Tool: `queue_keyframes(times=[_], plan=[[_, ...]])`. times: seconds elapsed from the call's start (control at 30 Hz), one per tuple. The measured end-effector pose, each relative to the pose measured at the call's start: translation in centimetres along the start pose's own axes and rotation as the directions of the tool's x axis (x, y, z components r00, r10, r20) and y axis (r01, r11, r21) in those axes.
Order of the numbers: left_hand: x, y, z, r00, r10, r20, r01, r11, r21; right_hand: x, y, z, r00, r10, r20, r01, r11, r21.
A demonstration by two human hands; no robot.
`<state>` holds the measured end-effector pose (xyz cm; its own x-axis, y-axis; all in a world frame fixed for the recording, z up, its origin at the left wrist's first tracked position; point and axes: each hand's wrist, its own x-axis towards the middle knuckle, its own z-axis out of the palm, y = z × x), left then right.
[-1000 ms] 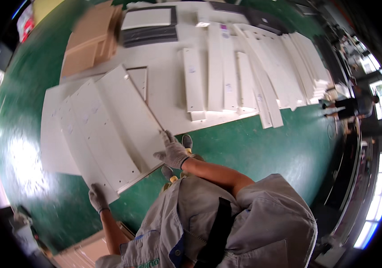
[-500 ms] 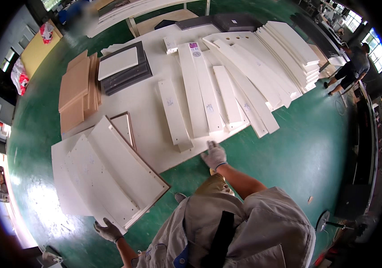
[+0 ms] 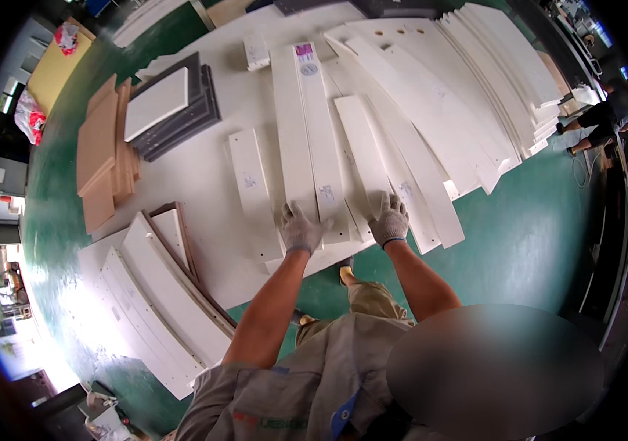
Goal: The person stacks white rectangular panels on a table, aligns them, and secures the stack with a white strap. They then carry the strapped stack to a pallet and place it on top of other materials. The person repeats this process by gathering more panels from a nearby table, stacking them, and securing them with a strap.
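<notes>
Both my hands wear pale knit gloves and reach over the front edge of a white table [image 3: 211, 184]. My left hand [image 3: 303, 228] lies on the near end of a pair of long white boards [image 3: 292, 132], fingers spread. A purple label sits at the pair's far end. To the right, my right hand [image 3: 390, 219] rests with outstretched fingers on the near end of a shorter white board [image 3: 359, 136]. The palms hide parts of these board ends. Just left of my left hand lies another short white board [image 3: 253, 184].
White panels [image 3: 501, 66] are stacked at the far right. Brown boards [image 3: 101, 154] and dark grey panels [image 3: 207, 106] stand at the left. Larger white panels [image 3: 160, 294] lie at the near left. A person [image 3: 608, 114] is at the far right.
My left hand has moved from the near-left panels up to the long boards. My right hand has moved from the table's front edge onto the shorter board. The whole view has shifted.
</notes>
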<state>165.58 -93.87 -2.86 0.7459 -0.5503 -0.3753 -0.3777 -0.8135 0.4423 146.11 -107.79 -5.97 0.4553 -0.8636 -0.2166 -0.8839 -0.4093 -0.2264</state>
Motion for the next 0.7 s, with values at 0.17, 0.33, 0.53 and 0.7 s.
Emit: queue_keyframes(times=[0.17,0.33,0.53,0.7], plan=[[2.5,1.2,2.8,0.959,-0.282,0.035,0.280,0.958,0.056,-1.8,-3.8,0.2,0.964,-0.247,0.097,0.233,0.962,0.139],[1.5,-0.5,2.7,0.937,-0.334,0.102,0.344,0.934,-0.101,-5.9,-7.7,1.3,0.943,-0.299,0.144,0.269,0.943,0.195],[-5.0,-3.4,6.4,0.927,-0.207,0.311,0.347,0.790,-0.506,-12.4,-4.8,1.6,0.919,-0.356,0.166,0.244,0.849,0.469],[-8.9,-7.9,9.3,0.992,-0.103,0.069,0.123,0.894,-0.432,-9.4,-4.7,1.0,0.983,0.108,0.150,-0.156,0.921,0.358]])
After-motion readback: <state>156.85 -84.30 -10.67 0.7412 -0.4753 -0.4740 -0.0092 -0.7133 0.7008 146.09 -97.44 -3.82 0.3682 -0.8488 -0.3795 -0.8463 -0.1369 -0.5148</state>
